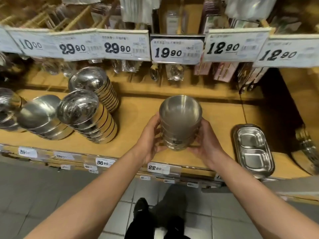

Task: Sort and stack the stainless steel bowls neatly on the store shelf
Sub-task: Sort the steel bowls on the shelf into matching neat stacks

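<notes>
— Bowls (180, 121), nested in one upright stack, are held over the wooden shelf (138, 107), near its front edge and roughly above the 22.80 price tag (155, 168). Whether the stack's base is touching the board cannot be told.

— How is the stack gripped?

— It is clasped from both sides. The left hand (151, 140) is curled round the left wall, fingers bent and spread a little over the rims. The right hand (206, 144) is curled round the right wall and lower edge, its fingertips hidden behind the steel.

— What is seen elsewhere on the shelf?

— To the left, three leaning stacks are found: a rear stack (96, 87) tilted back toward the hanging goods, a front stack (88, 116) tilted the same way just before it, and a lower, wider stack (43, 118) beside that. They are set well apart from the held stack. To the right, a two-compartment steel tray (253, 149) is laid flat near the shelf's front edge.

— And above?

— Price cards are hung along the upper rail; a 19.90 card (177, 50) is placed above the held stack. Packaged spoons (174, 73) are hung behind it.
</notes>
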